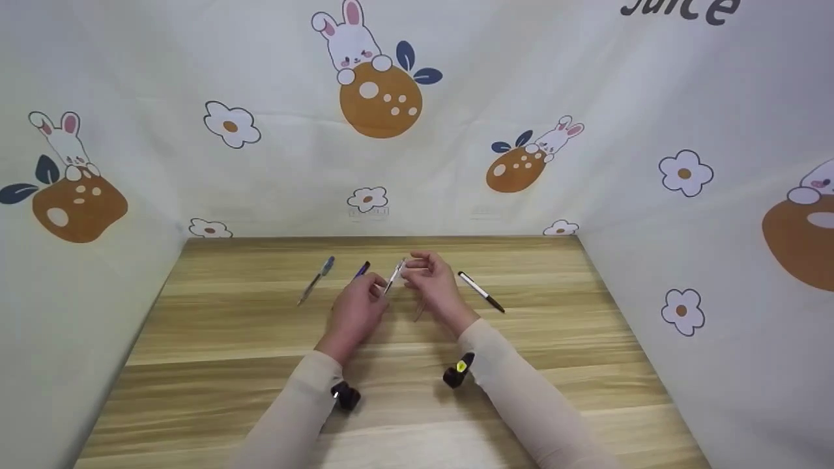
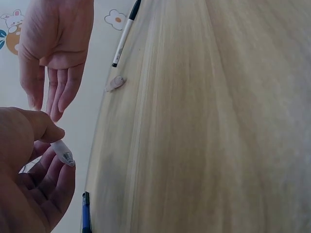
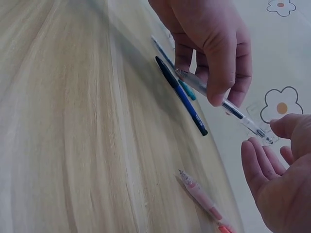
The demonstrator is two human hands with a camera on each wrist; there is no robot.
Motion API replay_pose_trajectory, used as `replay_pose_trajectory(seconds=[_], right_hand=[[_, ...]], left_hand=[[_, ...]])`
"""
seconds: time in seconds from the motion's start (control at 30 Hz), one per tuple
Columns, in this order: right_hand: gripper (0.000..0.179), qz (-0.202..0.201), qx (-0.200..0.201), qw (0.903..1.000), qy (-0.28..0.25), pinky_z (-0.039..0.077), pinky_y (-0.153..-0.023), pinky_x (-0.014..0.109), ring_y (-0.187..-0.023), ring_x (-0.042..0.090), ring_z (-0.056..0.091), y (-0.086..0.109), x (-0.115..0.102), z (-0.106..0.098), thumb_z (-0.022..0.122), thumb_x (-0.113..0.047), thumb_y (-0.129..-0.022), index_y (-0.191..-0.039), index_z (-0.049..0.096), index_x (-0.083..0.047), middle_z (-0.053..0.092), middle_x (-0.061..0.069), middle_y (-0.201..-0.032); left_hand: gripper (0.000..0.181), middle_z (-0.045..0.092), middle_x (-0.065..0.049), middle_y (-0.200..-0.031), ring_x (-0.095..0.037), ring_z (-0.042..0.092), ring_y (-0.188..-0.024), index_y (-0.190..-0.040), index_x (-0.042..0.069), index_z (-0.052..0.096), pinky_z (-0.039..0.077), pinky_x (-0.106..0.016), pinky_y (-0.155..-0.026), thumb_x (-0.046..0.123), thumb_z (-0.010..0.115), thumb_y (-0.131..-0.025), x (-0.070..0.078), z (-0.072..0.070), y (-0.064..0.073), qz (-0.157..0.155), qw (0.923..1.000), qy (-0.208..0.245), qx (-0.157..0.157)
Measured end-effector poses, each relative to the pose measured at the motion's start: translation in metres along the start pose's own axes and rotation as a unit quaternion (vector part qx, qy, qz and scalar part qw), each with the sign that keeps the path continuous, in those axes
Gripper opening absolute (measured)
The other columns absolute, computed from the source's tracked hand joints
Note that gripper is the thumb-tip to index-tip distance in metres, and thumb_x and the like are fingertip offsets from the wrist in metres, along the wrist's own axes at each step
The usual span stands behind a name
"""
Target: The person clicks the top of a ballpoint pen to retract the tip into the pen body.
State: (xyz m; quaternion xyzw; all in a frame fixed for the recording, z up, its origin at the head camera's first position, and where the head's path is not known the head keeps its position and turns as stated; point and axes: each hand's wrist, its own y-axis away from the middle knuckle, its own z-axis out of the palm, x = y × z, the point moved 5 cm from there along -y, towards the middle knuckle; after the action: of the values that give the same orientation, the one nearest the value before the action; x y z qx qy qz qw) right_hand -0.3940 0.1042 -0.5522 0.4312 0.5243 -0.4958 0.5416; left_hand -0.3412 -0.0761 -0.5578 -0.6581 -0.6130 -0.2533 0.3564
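Note:
My left hand (image 1: 358,309) pinches a clear ballpoint pen (image 3: 233,109) between thumb and fingers, holding it at a slant above the table. Its far end points toward my right hand (image 1: 433,280), whose thumb and fingers are spread apart around that tip. In the right wrist view the right fingertips (image 3: 252,150) are close to the pen's end; I cannot tell whether they touch it. Beneath the left hand lies a blue pen with a dark cap (image 3: 182,97). A pink pen (image 3: 201,196) rests under the right hand, mostly hidden in the head view.
On the left of the wooden table (image 1: 215,339) lies a clear pen with a blue-green cap (image 1: 317,280). A white pen with black ends (image 1: 481,291) lies to the right. Cloth walls (image 1: 280,176) printed with rabbits and flowers enclose the table's back and sides.

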Motion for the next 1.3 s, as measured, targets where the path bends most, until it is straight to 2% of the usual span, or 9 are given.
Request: replay_pose_trajectory(seconds=[0.17,0.33,0.67,0.93,1.07,1.3], right_hand=[[0.042,-0.009,-0.005,0.9995,0.03,0.063,-0.099,0.053,-0.102,0.023,0.075,0.005,0.0,-0.007,0.073,0.009,-0.097,-0.137,0.06,0.008,0.068,0.032,-0.13],[0.041,-0.014,-0.014,0.998,0.06,0.065,-0.093,0.044,-0.101,0.024,0.076,0.012,-0.001,-0.013,0.076,0.007,-0.097,-0.136,0.063,0.005,0.066,0.036,-0.132],[0.038,-0.019,-0.056,0.9944,0.087,0.065,-0.091,0.042,-0.097,0.017,0.072,0.035,-0.002,-0.022,0.071,0.007,-0.1,-0.137,0.063,0.007,0.065,0.037,-0.13],[0.037,-0.03,-0.079,0.9876,0.132,0.061,-0.085,0.025,-0.1,0.016,0.07,0.055,0.0,-0.027,0.074,0.004,-0.099,-0.134,0.064,0.01,0.071,0.029,-0.123],[0.037,-0.027,-0.097,0.9862,0.131,0.063,-0.08,0.026,-0.098,0.015,0.071,0.064,0.0,-0.028,0.075,0.003,-0.1,-0.134,0.064,0.01,0.069,0.032,-0.125],[0.04,-0.012,-0.111,0.9858,0.125,0.062,-0.082,0.026,-0.1,0.017,0.07,0.078,0.002,-0.032,0.076,0.003,-0.1,-0.135,0.06,0.014,0.07,0.031,-0.126]], left_hand=[[0.025,0.072,0.0,-0.098,-0.02,0.067,-0.086,-0.118,0.015,0.075,0.057,-0.045,-0.079,0.013,0.078,-0.093,-0.004,0.0,-0.002,-0.01,0.9998,-0.016,0.001],[0.024,0.074,0.0,-0.1,-0.021,0.069,-0.088,-0.119,0.015,0.078,0.058,-0.046,-0.08,0.015,0.082,-0.095,-0.007,0.001,-0.004,-0.021,0.9995,-0.025,-0.003],[0.026,0.075,-0.006,-0.107,-0.026,0.071,-0.098,-0.121,0.011,0.082,0.059,-0.047,-0.087,0.014,0.078,-0.096,-0.008,0.002,-0.009,-0.009,0.9982,-0.059,0.008],[0.023,0.075,-0.006,-0.111,-0.026,0.071,-0.1,-0.123,0.013,0.083,0.06,-0.048,-0.087,0.016,0.078,-0.101,-0.016,0.002,-0.016,-0.02,0.998,-0.059,0.003],[0.021,0.076,-0.005,-0.11,-0.024,0.072,-0.098,-0.123,0.013,0.084,0.06,-0.047,-0.085,0.016,0.078,-0.104,-0.019,0.001,-0.02,-0.035,0.9976,-0.059,-0.001],[0.022,0.076,-0.005,-0.112,-0.024,0.071,-0.102,-0.125,0.013,0.083,0.059,-0.047,-0.089,0.013,0.077,-0.103,-0.024,0.006,-0.026,-0.055,0.9969,-0.052,-0.022]])
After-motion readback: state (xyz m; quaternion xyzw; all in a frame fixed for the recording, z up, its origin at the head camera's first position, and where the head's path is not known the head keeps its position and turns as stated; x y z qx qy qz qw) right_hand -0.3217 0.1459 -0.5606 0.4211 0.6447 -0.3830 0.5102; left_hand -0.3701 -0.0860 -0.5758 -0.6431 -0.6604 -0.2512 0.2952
